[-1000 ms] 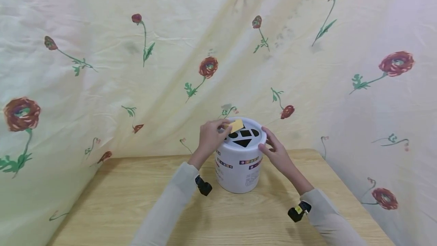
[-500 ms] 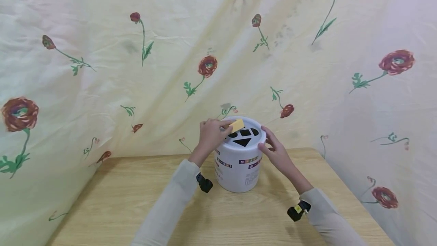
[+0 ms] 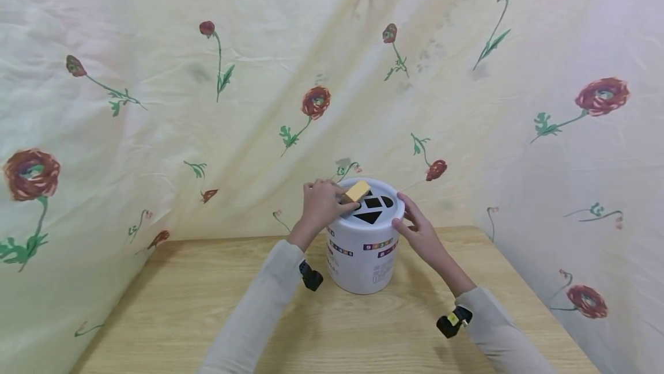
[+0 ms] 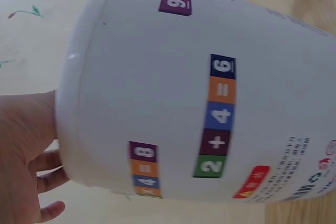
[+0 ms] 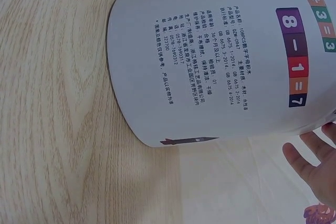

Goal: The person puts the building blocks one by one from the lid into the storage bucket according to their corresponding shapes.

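A white round tub [image 3: 363, 259] with coloured number strips stands upright on the wooden table [image 3: 181, 310]. Its lid [image 3: 389, 212] has black shape holes. My left hand [image 3: 320, 207] pinches a small yellow wooden block [image 3: 356, 191] over the lid's left holes, tilted. My right hand [image 3: 419, 230] rests with straight fingers on the tub's right rim. The left wrist view shows the tub's side [image 4: 210, 93] and the left hand's palm [image 4: 23, 156] against its rim. In the right wrist view the tub's printed wall [image 5: 220, 56] fills the frame, with the right fingertips [image 5: 315, 156] at the lower right.
A flowered cream cloth [image 3: 207, 74] hangs behind and on both sides of the table. The table's right edge [image 3: 524, 287] lies close to the right arm. Bare wood [image 5: 58, 103] lies in front of the tub.
The left hand has turned and lowered the yellow block a little towards the lid's left holes. The right hand and the tub have stayed put.
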A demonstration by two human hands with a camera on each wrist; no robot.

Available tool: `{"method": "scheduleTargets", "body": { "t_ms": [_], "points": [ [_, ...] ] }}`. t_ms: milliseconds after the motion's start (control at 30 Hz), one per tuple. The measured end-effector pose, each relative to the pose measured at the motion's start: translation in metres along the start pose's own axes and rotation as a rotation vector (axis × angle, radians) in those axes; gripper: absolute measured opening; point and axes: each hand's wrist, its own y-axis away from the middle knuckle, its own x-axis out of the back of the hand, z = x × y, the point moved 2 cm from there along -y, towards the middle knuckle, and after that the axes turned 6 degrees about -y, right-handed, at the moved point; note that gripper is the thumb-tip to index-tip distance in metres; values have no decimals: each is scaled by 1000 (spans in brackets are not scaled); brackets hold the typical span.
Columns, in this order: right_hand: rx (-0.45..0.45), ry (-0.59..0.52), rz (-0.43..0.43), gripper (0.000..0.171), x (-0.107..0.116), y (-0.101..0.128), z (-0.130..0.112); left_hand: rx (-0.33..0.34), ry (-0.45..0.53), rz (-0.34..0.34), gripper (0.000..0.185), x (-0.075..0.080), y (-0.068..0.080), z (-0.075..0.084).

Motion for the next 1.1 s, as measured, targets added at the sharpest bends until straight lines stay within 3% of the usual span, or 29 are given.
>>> {"method": "scheduleTargets", "body": {
  "t_ms": [200,667,867,1100],
  "points": [
    [-3,-4,1,68,-1,0,1,30,76,16,46,-6,0,-3],
    [1,-14,0,68,-2,-2,-3,37,234,148,40,-8,-4,-8],
    [0,-11,3,68,-1,-1,-2,40,290,152,35,-10,-6,-7],
    [4,-5,8,67,0,-1,1,42,321,103,36,-15,-8,-8]
  ]
}}
